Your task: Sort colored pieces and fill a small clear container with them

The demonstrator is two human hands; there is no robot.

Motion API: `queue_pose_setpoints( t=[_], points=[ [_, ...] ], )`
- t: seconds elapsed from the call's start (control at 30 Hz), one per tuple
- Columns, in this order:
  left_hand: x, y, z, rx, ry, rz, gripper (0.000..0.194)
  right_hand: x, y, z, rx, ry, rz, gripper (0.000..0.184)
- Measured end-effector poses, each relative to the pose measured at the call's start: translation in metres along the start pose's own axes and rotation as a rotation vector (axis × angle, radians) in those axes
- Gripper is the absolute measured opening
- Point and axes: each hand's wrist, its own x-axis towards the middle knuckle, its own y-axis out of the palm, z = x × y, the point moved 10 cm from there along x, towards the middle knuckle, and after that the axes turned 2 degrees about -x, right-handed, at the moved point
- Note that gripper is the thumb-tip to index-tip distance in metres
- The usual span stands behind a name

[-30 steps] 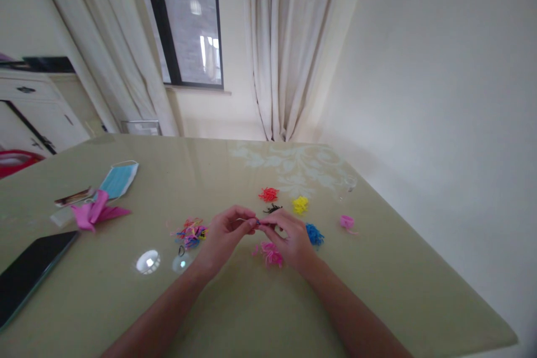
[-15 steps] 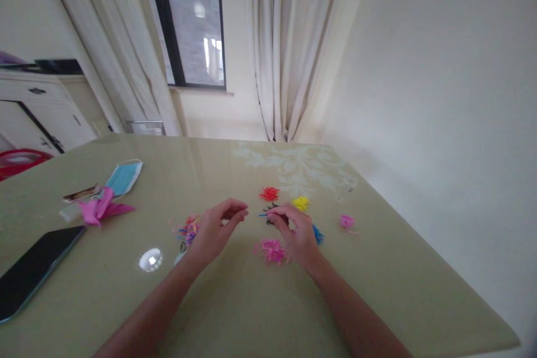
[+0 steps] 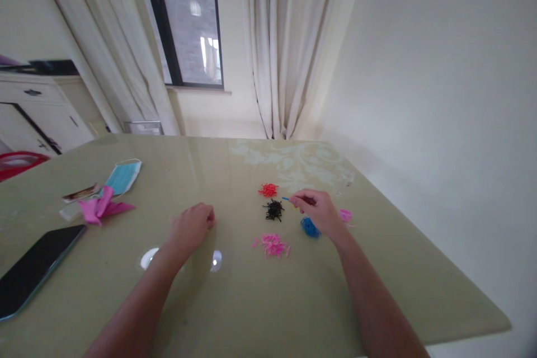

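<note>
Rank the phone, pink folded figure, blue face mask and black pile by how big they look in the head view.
1. Phone
2. Pink folded figure and blue face mask: too close to rank
3. Black pile

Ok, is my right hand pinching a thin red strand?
No, your right hand pinches a thin blue strand, and the small red pile lies apart from it.

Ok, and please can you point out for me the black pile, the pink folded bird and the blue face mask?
Black pile (image 3: 274,210): head view, its middle.
Pink folded bird (image 3: 99,210): head view, its body.
Blue face mask (image 3: 122,178): head view, its blue front.
</note>
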Motion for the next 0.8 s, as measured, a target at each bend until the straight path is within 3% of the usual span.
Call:
queue_pose_setpoints(
  t=[0.17, 0.37, 0.53, 0.8],
  points=[
    [0.001, -0.005, -0.001, -0.028, -0.035, -0.033, 0.023, 0.002, -0.021, -0.034, -0.175, 0.092, 0.131, 0.026],
    [0.003, -0.015, -0.011, -0.032, 0.017, -0.134, 0.029, -0.006, -0.037, -0.051, -0.221, 0.144, 0.209, 0.02],
    [0.008, -0.017, -0.011, -0.219, 0.046, -0.228, 0.027, -0.011, -0.038, -0.059, -0.228, 0.217, 0.285, 0.02],
    [0.004, -0.027, -0.028, -0.468, 0.246, -0.43, 0.032, -0.014, -0.032, -0.07, -0.223, 0.281, 0.344, 0.025]
  ],
)
